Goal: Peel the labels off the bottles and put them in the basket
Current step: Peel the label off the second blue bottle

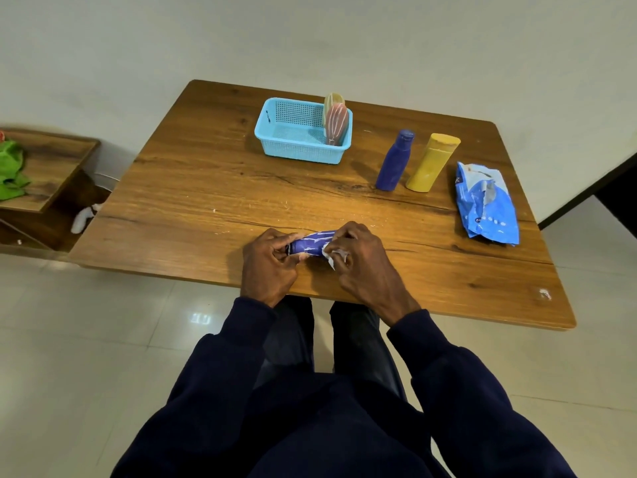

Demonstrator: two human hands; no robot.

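Note:
A purple bottle (310, 245) streaked with white label residue lies sideways near the table's front edge, held between both hands. My left hand (269, 267) grips its left end. My right hand (362, 262) covers its right end and pinches a torn white scrap of label (332, 257). A light blue basket (296, 132) stands at the back of the table with a pink bottle (337, 124) and a pale yellow bottle (332, 100) upright in its right corner. A blue-purple bottle (394, 160) and a yellow bottle (432, 162) stand upright to the right of the basket.
A crumpled blue plastic pack (486, 201) lies at the table's right side. The wooden table (206, 188) has small white scraps on it. A low wooden shelf (48, 174) with a green cloth (10, 170) stands at the left on the tiled floor.

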